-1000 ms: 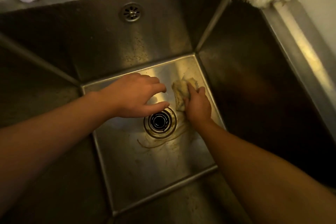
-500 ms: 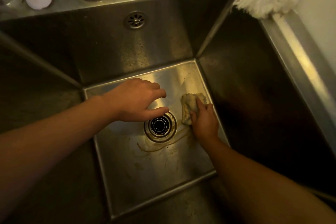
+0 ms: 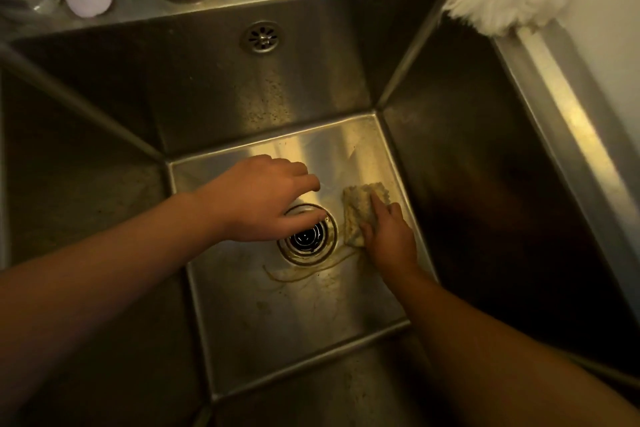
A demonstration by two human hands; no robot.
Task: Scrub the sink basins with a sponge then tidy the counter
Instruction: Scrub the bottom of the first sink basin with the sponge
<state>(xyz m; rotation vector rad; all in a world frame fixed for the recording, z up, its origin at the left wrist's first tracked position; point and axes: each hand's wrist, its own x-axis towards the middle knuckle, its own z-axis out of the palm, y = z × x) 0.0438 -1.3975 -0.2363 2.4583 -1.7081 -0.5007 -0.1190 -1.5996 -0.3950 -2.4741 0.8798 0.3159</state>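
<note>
Two bare forearms reach down into the steel sink basin (image 3: 242, 340); the right hand (image 3: 389, 236) presses a sponge (image 3: 358, 210) flat on the floor right of the drain (image 3: 308, 236), the left hand (image 3: 263, 199) hovers open-fingered over it; beyond, the overflow grate (image 3: 262, 37) on the back wall

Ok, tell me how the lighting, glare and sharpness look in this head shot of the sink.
Head view: dim, warm yellow light; bright glare on the basin floor behind the drain and along the right rim; the right wall falls into near-black shadow; wide-angle bending splays the sink edges; the sponge under the right hand looks slightly soft.
</note>
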